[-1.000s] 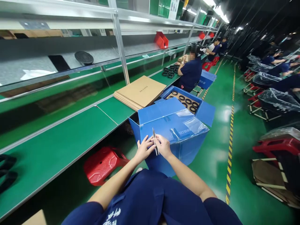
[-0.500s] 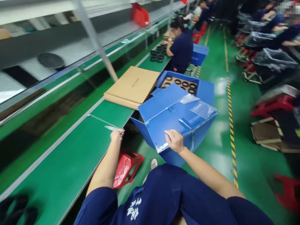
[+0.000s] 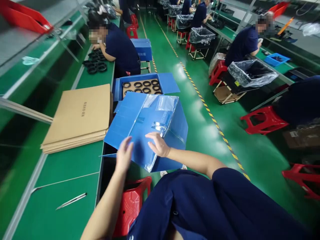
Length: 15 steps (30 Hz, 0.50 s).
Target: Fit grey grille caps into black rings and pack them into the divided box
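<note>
The nearest blue box (image 3: 130, 121) lies beneath the right hand's (image 3: 160, 146) fingers (image 3: 153, 135).

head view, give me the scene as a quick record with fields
left hand: open, beside the taped blue box
right hand: open, over that box, contact unclear
tweezers: on the green bench, apart from both hands
cardboard sheets: stacked on the bench
open blue box: beyond the taped one, holding black rings
stool: red, below the left forearm

Overhead light glares off the glossy floor (image 3: 200, 110).
</note>
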Available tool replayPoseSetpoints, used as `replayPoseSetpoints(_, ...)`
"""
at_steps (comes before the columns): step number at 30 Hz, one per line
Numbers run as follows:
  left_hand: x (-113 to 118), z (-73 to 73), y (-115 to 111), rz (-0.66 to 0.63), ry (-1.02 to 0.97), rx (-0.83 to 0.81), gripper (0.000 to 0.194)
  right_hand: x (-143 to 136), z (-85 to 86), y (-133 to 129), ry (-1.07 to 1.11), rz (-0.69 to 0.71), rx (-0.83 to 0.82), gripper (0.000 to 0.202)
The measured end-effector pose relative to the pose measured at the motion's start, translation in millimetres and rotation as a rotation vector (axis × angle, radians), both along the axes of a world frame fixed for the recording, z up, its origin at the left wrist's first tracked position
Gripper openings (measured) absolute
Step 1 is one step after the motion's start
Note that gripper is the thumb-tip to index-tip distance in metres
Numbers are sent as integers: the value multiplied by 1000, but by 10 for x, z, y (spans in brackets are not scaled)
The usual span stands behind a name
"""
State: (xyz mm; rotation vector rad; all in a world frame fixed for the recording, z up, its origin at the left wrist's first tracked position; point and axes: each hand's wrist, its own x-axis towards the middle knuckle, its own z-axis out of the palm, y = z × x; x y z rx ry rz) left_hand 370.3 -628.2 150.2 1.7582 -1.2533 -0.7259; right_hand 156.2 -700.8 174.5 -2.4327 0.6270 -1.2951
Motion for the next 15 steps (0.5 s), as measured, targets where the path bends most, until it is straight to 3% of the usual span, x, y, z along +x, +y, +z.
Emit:
replayPoseSetpoints(2, -534, 69, -7, -284, -76, 55, 72, -175, 88, -93, -67, -127, 21, 39)
replayPoseSetpoints(5, -1071, 95, 91, -466, -426, 186, 81, -629, 124, -287, -4, -322, 30, 38)
replayPoseSetpoints(7, -1202, 62, 144, -456, -567, 287, 76, -1014, 53, -406, 114, -399, 48, 38)
replayPoseSetpoints(10, -1204, 6, 161, -392, -603, 421, 69, -1605, -192, -546, 199, -572, 95, 42)
replayPoseSetpoints(13, -1233, -8, 144, -365, -612, 449, 66, -2055, -528, -678, -28, -965, 346, 67)
replayPoseSetpoints(15, -1330, 25, 135, -333, -626, 463, 65, -2189, -746, -764, -188, -1039, 553, 80)
